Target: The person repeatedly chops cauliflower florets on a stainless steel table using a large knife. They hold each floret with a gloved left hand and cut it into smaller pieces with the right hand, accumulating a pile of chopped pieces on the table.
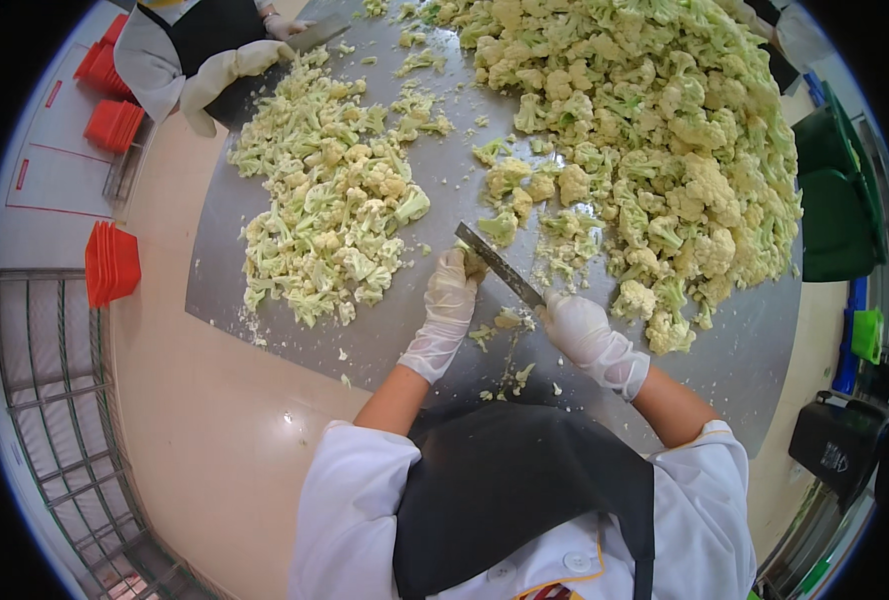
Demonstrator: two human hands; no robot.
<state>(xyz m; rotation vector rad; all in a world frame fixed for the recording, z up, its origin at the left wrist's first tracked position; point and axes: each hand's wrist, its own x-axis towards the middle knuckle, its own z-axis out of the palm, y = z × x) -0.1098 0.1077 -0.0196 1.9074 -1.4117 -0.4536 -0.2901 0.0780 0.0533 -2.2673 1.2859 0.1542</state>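
Observation:
In my gloved right hand [583,330] is the handle of a knife [502,268], its blade slanting up and left above the metal table. My left hand [452,300], also gloved, closes around a cauliflower piece [473,262] by the blade's far end; most of that piece is hidden by fingers and knife. Small florets and crumbs [510,320] lie between my hands. Left of them spreads a heap of cut cauliflower [335,200]. A much larger heap of cauliflower florets [705,190] covers the table's right and far side.
Across the metal table [265,345], at far left, a co-worker's gloved hand [283,27] holds a knife [317,33]. Another person stands at far right. Red bins [112,264] are stacked left, beside a wire rack [60,400]. Green bins [840,225] stand at right.

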